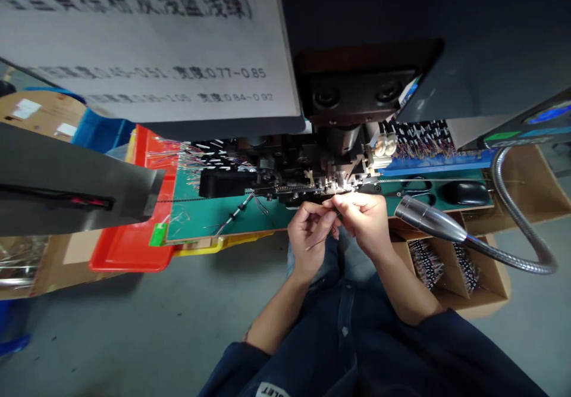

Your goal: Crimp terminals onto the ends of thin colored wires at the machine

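Observation:
Both my hands meet just in front of the crimping head (341,177) of a dark bench machine. My left hand (310,236) is closed around a small bundle of thin wires (316,243), whose loose ends stick out below the thumb. With thumb and forefinger pinched, my right hand (366,218) holds the upper end of the wires close to the machine's metal tooling. The very tips are too small to make out. A black-banded wire harness (236,213) lies on the green mat (191,218) left of my hands.
A gooseneck lamp (428,219) reaches in from the right, above a divided cardboard box (486,302) of harnesses. Scissors (417,190) and a black mouse-like object (466,193) lie on the mat. On the left are a red tray (134,257) and a grey metal arm (80,188).

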The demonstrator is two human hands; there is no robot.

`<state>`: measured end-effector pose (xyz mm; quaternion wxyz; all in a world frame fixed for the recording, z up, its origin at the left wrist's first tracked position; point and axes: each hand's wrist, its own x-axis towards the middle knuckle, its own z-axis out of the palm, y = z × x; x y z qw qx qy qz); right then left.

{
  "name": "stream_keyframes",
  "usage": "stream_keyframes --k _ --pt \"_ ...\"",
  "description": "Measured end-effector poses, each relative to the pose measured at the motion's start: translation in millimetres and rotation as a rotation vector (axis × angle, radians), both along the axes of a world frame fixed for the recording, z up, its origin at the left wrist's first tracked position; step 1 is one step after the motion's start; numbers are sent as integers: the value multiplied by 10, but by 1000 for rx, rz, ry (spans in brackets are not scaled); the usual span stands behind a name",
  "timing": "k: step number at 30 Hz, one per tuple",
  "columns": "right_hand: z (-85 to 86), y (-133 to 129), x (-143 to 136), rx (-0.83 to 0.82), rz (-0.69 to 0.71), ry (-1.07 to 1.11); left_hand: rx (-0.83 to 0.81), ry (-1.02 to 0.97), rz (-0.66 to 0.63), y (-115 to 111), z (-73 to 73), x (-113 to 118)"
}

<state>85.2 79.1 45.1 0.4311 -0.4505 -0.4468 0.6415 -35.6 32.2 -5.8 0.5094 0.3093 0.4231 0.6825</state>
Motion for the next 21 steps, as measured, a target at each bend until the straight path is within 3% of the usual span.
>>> stream_keyframes --k 9,16,21 --pt "9 12 -22 -82 -24 88 -8 10 44 1 9 -3" --pt "-59 11 -33 -66 -44 43 -28 38 39 -5 12 -12" --pt "-16 2 -3 -52 -28 4 -43 27 25 -5 12 -14"
